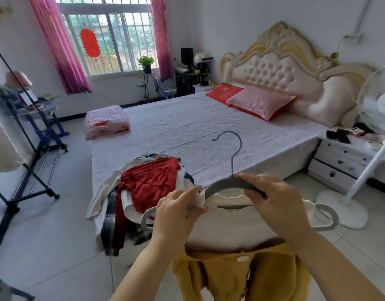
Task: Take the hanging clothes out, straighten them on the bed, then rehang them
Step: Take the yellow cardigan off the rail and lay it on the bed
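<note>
The person is standing at the foot of the bed [187, 127], holding a grey hanger [223, 185] with a cream top [235, 222] over the bed's near edge. The left hand [176, 210] is pinching the top's collar against the hanger's left shoulder, and the right hand [274, 200] is gripping the right shoulder with curled fingers and thumb. A mustard knit [230, 274] is hanging below the top, nearest the camera. A pile of clothes [148, 183], red on top, is lying on the bed's near left corner and spilling over its edge. A folded quilt [107, 121] is sitting on the bed's far left corner, and two pillows [259, 103] are resting against the padded headboard [280, 68]. A white nightstand [339, 161] and a fan [378, 105] are standing right of the bed. A clothes rack [24, 131] is standing left of it on the tiled floor [57, 235]. Beyond the bed, pink curtains [59, 51] are framing a barred window [109, 33].
</note>
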### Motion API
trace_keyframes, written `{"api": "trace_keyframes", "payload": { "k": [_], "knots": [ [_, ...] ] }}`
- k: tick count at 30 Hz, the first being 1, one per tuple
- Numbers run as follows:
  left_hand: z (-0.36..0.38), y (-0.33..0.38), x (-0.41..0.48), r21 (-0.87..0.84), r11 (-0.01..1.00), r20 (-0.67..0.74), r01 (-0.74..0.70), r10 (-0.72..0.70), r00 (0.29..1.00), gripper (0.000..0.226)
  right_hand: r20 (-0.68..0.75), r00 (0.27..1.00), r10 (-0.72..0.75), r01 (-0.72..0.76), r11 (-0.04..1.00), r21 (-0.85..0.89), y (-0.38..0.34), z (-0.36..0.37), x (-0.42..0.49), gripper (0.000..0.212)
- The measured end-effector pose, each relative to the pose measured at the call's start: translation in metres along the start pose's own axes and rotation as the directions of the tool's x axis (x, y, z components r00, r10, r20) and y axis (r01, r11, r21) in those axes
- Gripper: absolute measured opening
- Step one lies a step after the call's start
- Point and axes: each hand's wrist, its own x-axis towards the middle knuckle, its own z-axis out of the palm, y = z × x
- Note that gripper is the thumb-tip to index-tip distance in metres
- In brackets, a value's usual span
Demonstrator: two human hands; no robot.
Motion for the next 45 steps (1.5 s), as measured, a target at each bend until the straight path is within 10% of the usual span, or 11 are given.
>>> {"api": "trace_keyframes", "payload": {
  "k": [17, 45],
  "knots": [
    [0.154, -0.104, 0.308, -0.066, 0.998, 0.085, 0.023, -0.018, 0.996, 0.035, 0.035, 0.997, 0.074, -0.074, 0.997, -0.006, 0.212, 0.123, 0.246, 0.042],
    [0.372, -0.285, 0.627, 0.047, 0.874, 0.031, 0.484, -0.485, 0.874, 0.036, 0.374, 0.925, -0.067, 0.021, 0.992, 0.127, 0.506, 0.375, 0.550, 0.039]
  ]
}}
